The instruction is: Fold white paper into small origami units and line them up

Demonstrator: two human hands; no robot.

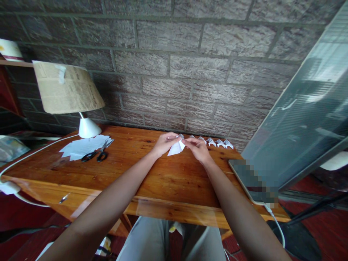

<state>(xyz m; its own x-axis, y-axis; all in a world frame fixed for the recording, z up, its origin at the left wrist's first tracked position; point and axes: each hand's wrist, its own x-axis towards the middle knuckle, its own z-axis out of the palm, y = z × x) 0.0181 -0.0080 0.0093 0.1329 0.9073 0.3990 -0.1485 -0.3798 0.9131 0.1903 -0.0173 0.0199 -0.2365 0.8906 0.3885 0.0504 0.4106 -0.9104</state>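
A small folded piece of white paper [176,148] is held between both hands above the wooden desk. My left hand [166,143] pinches its upper left side. From the right, my right hand [198,148] grips its upper edge with thumb and fingers. The paper's pointed lower part hangs toward me. Behind the hands, a row of folded paper pieces [219,143] with pointed tops stands along the back of the desk; some are partly hidden by my fingers.
Scissors [98,153] with black handles lie on a stack of white paper [81,145] at the left. A lamp [89,127] with a newsprint shade stands behind them. On the right lies a tablet [251,181] with a cable, beside a glass panel [296,98]. A brick wall [174,69] borders the desk [168,177].
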